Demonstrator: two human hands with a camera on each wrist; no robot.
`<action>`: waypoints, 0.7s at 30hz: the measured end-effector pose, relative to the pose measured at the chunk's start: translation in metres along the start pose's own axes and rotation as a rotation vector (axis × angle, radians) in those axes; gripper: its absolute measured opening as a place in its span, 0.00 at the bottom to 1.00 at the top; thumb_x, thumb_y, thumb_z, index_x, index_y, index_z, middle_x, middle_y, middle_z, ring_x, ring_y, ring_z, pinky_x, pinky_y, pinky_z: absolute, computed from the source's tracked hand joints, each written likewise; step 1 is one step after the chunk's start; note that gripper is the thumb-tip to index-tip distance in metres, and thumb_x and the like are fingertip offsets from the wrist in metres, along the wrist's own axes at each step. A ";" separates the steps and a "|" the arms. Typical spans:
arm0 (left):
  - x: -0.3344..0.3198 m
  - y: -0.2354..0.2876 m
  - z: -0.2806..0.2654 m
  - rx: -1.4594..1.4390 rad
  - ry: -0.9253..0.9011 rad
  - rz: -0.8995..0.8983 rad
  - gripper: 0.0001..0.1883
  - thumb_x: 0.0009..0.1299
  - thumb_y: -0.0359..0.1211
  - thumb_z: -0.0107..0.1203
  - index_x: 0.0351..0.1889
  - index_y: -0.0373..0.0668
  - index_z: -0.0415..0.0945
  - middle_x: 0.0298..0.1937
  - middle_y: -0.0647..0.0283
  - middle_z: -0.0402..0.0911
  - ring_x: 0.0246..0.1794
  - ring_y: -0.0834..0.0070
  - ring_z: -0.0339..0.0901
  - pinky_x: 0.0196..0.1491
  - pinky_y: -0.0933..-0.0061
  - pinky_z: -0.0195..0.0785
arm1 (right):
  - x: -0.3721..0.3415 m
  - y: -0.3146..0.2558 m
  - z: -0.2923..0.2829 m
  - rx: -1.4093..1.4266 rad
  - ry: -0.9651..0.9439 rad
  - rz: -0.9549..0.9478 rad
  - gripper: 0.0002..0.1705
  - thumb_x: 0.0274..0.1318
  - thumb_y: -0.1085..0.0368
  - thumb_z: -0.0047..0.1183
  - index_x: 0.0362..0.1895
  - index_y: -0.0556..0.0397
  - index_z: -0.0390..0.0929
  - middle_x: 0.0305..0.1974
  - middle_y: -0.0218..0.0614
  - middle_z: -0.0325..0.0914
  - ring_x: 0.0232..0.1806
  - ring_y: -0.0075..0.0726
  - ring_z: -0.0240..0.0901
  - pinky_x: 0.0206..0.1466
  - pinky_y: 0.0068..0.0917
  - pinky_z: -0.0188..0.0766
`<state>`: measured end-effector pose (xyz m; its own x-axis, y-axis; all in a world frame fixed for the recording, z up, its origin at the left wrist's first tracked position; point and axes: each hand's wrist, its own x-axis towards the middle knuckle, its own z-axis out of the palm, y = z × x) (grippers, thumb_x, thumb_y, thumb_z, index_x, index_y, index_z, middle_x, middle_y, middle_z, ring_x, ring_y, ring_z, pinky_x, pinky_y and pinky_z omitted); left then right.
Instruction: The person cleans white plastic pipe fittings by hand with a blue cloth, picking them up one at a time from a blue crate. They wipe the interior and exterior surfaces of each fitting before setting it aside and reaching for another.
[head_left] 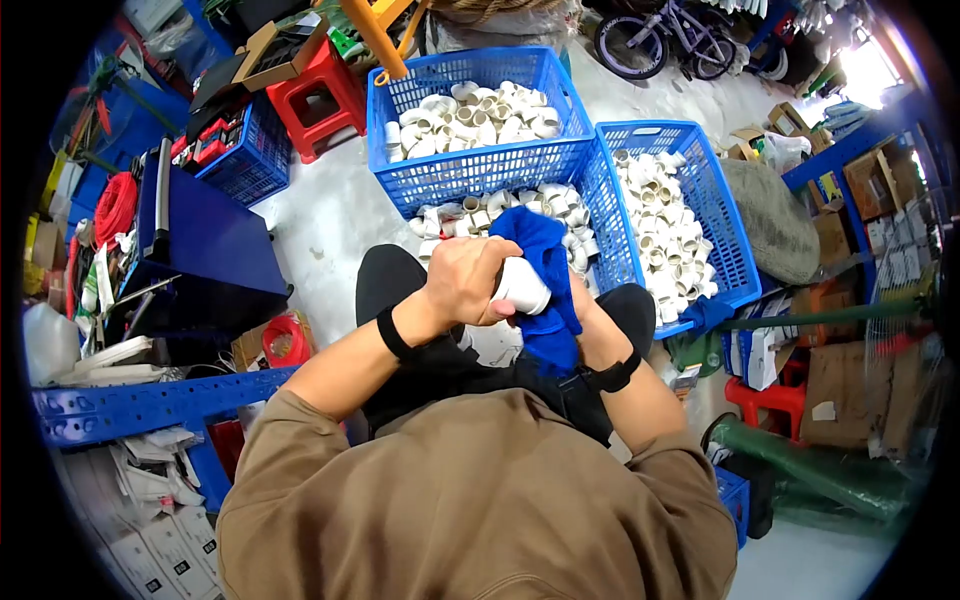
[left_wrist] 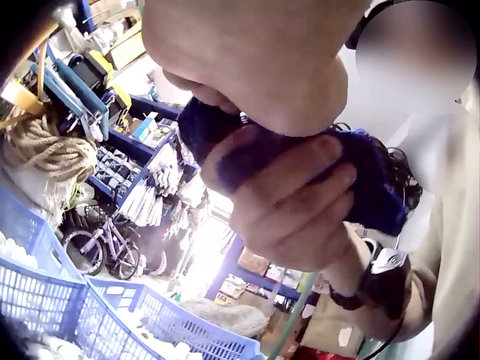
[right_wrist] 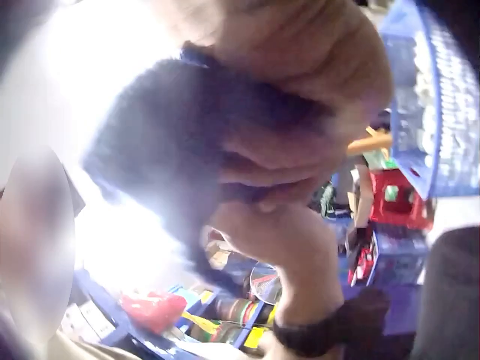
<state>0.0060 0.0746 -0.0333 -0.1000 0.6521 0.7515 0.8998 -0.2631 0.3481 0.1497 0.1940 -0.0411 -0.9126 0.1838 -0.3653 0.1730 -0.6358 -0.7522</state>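
Observation:
In the head view my left hand grips a white plastic pipe fitting above my lap. A blue cloth lies against the fitting's far and right sides and hangs below it. My right hand holds this cloth and is mostly hidden behind it. Seen from the left wrist, the right hand has its fingers curled round the bunched cloth, close under the left hand. The right wrist view is blurred, with the cloth spread between both hands.
Ahead stands a blue crate heaped with white fittings; more lie in front of it. Another blue crate of fittings is at the right. A red stool and dark blue cabinet stand left. Shelving crosses the near left.

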 end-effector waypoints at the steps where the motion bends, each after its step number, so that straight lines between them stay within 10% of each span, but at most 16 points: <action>1: 0.002 -0.005 0.001 -0.043 0.021 0.069 0.35 0.77 0.62 0.37 0.47 0.35 0.72 0.26 0.56 0.78 0.23 0.60 0.79 0.25 0.63 0.70 | -0.004 -0.004 0.000 -0.013 -0.076 0.043 0.28 0.69 0.42 0.47 0.58 0.51 0.73 0.43 0.38 0.81 0.36 0.37 0.82 0.34 0.35 0.82; 5: -0.004 -0.011 0.017 -0.079 0.078 -0.001 0.34 0.77 0.62 0.36 0.51 0.36 0.70 0.33 0.53 0.81 0.28 0.56 0.81 0.28 0.61 0.73 | 0.000 0.011 -0.018 0.445 -0.422 0.118 0.36 0.68 0.35 0.41 0.63 0.52 0.70 0.45 0.46 0.81 0.32 0.52 0.83 0.31 0.39 0.84; 10: -0.003 0.008 0.035 -0.122 -0.066 -0.574 0.30 0.81 0.57 0.30 0.55 0.39 0.66 0.32 0.44 0.81 0.30 0.41 0.80 0.34 0.47 0.70 | 0.004 0.042 -0.027 -0.046 0.108 -0.220 0.34 0.75 0.41 0.38 0.69 0.55 0.63 0.54 0.34 0.75 0.54 0.29 0.72 0.58 0.25 0.70; 14: -0.005 0.020 0.060 -0.197 -0.211 -0.757 0.27 0.83 0.53 0.26 0.56 0.39 0.64 0.34 0.39 0.81 0.36 0.39 0.80 0.40 0.48 0.70 | -0.006 0.041 -0.043 -0.361 0.332 -0.582 0.33 0.67 0.64 0.50 0.73 0.57 0.56 0.62 0.41 0.70 0.64 0.38 0.67 0.68 0.31 0.61; 16: -0.002 0.017 0.078 -0.448 -0.138 -0.839 0.29 0.83 0.56 0.28 0.54 0.39 0.66 0.27 0.56 0.78 0.27 0.63 0.76 0.35 0.62 0.68 | -0.010 0.040 -0.054 -0.524 0.419 -0.831 0.39 0.61 0.69 0.53 0.75 0.57 0.53 0.66 0.46 0.66 0.70 0.45 0.62 0.74 0.34 0.52; 18: 0.013 0.021 0.090 -0.737 -0.105 -1.144 0.34 0.79 0.64 0.30 0.40 0.44 0.73 0.22 0.69 0.68 0.17 0.81 0.60 0.21 0.77 0.53 | -0.015 0.042 -0.072 -0.099 0.299 -0.794 0.31 0.75 0.56 0.41 0.74 0.58 0.56 0.70 0.42 0.64 0.70 0.42 0.63 0.75 0.33 0.54; 21: 0.026 0.009 0.103 -0.919 -0.236 -1.537 0.33 0.75 0.68 0.35 0.34 0.48 0.73 0.20 0.74 0.62 0.14 0.84 0.53 0.18 0.79 0.45 | -0.037 0.034 -0.092 0.479 0.329 -0.697 0.35 0.76 0.39 0.28 0.67 0.52 0.67 0.63 0.40 0.73 0.65 0.43 0.71 0.71 0.40 0.64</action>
<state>0.0553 0.1624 -0.0690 -0.3985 0.7223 -0.5652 -0.4340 0.3944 0.8100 0.2235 0.2345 -0.1031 -0.5880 0.8018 -0.1067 -0.6182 -0.5306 -0.5799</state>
